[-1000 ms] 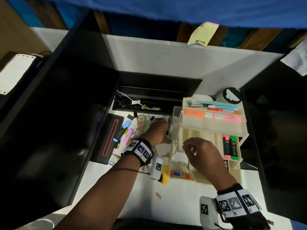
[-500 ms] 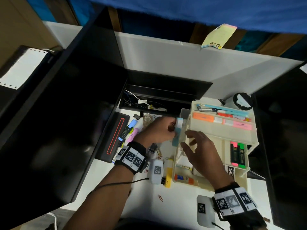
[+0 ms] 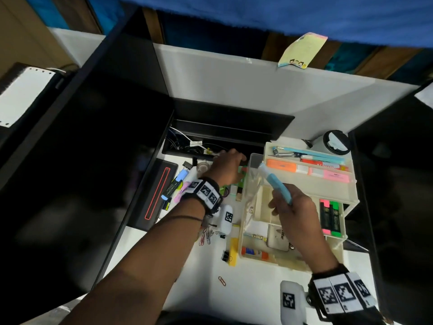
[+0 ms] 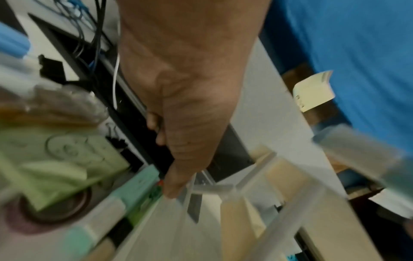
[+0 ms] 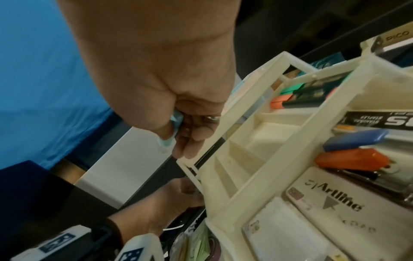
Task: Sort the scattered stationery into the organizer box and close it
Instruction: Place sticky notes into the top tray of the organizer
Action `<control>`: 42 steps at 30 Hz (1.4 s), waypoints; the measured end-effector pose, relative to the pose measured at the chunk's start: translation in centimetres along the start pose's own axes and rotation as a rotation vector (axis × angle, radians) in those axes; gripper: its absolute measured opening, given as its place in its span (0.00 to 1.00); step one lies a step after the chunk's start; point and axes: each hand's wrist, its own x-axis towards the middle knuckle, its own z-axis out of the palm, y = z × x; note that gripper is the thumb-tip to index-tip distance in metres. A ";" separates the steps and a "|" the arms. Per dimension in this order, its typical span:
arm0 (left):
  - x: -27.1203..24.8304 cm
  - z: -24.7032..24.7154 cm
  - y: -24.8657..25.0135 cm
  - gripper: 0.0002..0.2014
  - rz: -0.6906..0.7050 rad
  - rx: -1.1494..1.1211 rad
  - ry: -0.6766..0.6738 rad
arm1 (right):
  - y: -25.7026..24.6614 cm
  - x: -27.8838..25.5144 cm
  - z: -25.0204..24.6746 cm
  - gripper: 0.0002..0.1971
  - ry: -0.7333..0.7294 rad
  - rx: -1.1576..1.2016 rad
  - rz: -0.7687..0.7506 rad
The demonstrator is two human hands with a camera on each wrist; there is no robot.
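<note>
A: Black desk tray (image 3: 154, 195) sits far left, then loose markers (image 3: 174, 185), a tape roll (image 3: 202, 167) and paper clips (image 3: 206, 235) on the white desk (image 3: 246, 296). Why so much outside?

B: Unsorted, I judge. The left hand (image 3: 228, 168) reaches over that pile, fingers extended toward the box's clear lid (image 3: 251, 184). Its thumb tip touches the lid's corner in the wrist view; fingers look straight, holding nothing I can make out.

A: Steadying the lid?

B: Likely, keeping it upright so the compartments stay reachable.

A: And to the right of it?

B: The organizer box (image 3: 337, 248), cream plastic, stands open with its upper tray (image 3: 351, 184) swung back. The right hand (image 3: 295, 207) hovers over the lower compartments, fingers curled round a pale blue pen (image 3: 275, 181), tip angled toward the upper tray.

A: Why there?

B: Long items already lie in that tray; highlighters (image 3: 330, 216) fill the side slot.
</note>
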 end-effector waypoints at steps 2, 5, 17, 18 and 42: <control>0.8 1.3 0.5 0.28 -0.020 0.132 -0.053 | 0.3 -0.5 -0.9 0.09 0.033 -0.013 0.010; 1.2 3.3 0.6 0.24 -0.062 0.178 -0.073 | 1.1 -0.9 -2.1 0.14 0.120 -0.087 0.021; 1.0 6.2 1.0 0.09 -0.234 0.179 0.083 | 2.7 -1.4 -4.1 0.14 0.204 -0.086 -0.006; 1.0 6.2 1.1 0.10 -0.232 0.202 0.083 | 2.7 -1.5 -4.2 0.13 0.209 -0.064 -0.009; -0.8 5.5 1.2 0.07 -0.365 -0.125 0.180 | 5.6 1.8 -9.7 0.08 0.383 0.232 0.140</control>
